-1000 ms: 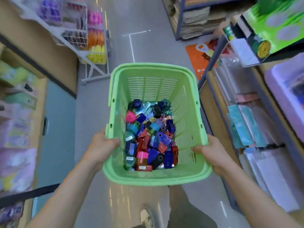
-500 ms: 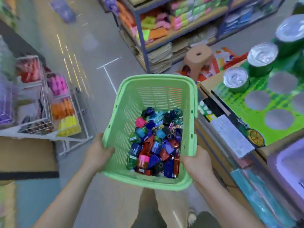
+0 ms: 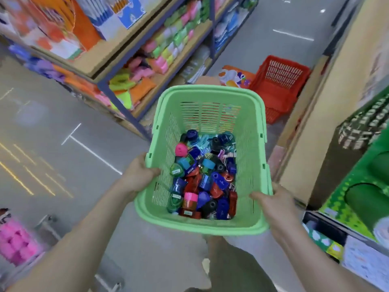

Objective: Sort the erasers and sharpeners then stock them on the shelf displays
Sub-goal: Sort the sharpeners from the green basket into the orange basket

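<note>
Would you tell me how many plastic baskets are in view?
2: the green basket held in front, the red basket on the floor beyond it; others may be hidden.

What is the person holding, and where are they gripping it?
A green plastic basket of sharpeners, gripped by its rim: left hand on the left side, right hand on the right side.

Shop aisle, shelving both sides.
Glossy grey floor [image 3: 48,127] with white line markings [image 3: 92,152]; steel-framed shelf unit [image 3: 109,95] with wooden boards at left; red basket [image 3: 280,85] on floor beyond; beige pillar [image 3: 328,114] at right.
</note>
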A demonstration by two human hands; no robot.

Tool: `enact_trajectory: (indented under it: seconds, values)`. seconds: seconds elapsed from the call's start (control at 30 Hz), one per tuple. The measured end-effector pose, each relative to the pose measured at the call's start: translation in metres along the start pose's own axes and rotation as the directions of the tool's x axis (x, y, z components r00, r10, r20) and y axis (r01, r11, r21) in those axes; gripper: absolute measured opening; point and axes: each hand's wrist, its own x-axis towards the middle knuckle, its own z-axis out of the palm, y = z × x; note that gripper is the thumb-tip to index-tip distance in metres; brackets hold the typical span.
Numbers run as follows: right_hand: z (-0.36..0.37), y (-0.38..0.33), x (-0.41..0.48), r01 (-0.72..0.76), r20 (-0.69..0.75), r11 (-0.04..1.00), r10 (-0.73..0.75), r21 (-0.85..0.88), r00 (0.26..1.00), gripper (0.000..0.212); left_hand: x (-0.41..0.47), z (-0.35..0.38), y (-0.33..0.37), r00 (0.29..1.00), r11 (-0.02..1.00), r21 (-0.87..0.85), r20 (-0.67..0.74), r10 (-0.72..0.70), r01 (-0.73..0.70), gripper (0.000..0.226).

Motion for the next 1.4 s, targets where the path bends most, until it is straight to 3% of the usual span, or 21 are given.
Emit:
enact_trajectory:
  seconds: [0.13,0.23,0.33,0.43,0.53,0.63,0.73,0.83,0.9,0.97,1.03,1.13,1.27,1.4]
  values:
    - [0.026,-0.024,0.073,-0.032,-0.203,0.95,0.099,0.309,0.974,0.034,0.089,0.021,0.059,0.998,0.998,0.004,0.013,0.061,-0.062,0.034]
    - [0.049,-0.035,0.116,-0.028,-0.307,0.809,0.255,0.587,0.917,0.034,0.148,0.048,0.099,0.994,0.993,0.014,0.0,0.114,-0.114,0.031]
    - [0.08,-0.05,0.141,-0.19,-0.111,0.57,0.451,0.799,0.886,0.029,0.186,0.071,0.134,0.99,0.988,0.066,0.006,0.14,-0.14,0.034]
    - [0.102,-0.081,0.174,-0.255,-0.029,0.453,0.532,0.854,0.846,0.021,0.221,0.089,0.165,0.985,0.986,0.085,0.111,0.133,-0.143,0.037]
    - [0.108,-0.11,0.211,-0.176,-0.11,0.426,0.568,0.888,0.816,0.023,0.266,0.103,0.192,0.962,0.976,0.15,0.245,0.118,-0.158,0.035]
    - [0.108,-0.128,0.245,-0.104,-0.189,0.411,0.611,0.906,0.769,0.028,0.319,0.115,0.217,0.892,0.934,0.295,0.449,0.051,-0.202,0.031]
    - [0.117,-0.141,0.277,-0.051,-0.268,0.415,0.672,0.908,0.69,0.029,0.389,0.127,0.262,0.859,0.874,0.392,0.508,0.055,-0.288,0.044]
    - [0.123,-0.15,0.307,0.024,-0.341,0.41,0.721,0.912,0.603,0.027,0.455,0.152,0.325,0.832,0.727,0.489,0.517,0.203,-0.481,0.072]
    - [0.123,-0.154,0.32,0.047,-0.359,0.398,0.765,0.916,0.535,0.024,0.478,0.175,0.364,0.757,0.592,0.515,0.59,0.28,-0.62,0.068]
    - [0.122,-0.158,0.327,0.063,-0.359,0.38,0.789,0.923,0.499,0.026,0.492,0.203,0.394,0.69,0.419,0.569,0.685,0.235,-0.708,0.06]
    - [0.118,-0.157,0.333,0.082,-0.359,0.365,0.806,0.927,0.47,0.03,0.506,0.237,0.413,0.644,0.3,0.585,0.748,0.158,-0.753,0.065]
    - [0.112,-0.146,0.338,0.104,-0.321,0.308,0.828,0.945,0.46,0.034,0.519,0.284,0.42,0.603,0.209,0.58,0.795,0.068,-0.788,0.065]
    - [0.115,-0.122,0.351,0.131,-0.265,0.231,0.852,0.964,0.452,0.031,0.525,0.34,0.42,0.569,0.069,0.564,0.817,0.093,-0.823,0.052]
    - [0.12,-0.103,0.372,0.173,-0.238,0.184,0.896,0.968,0.376,0.029,0.532,0.376,0.423,0.563,-0.158,0.571,0.821,0.095,-0.805,0.037]
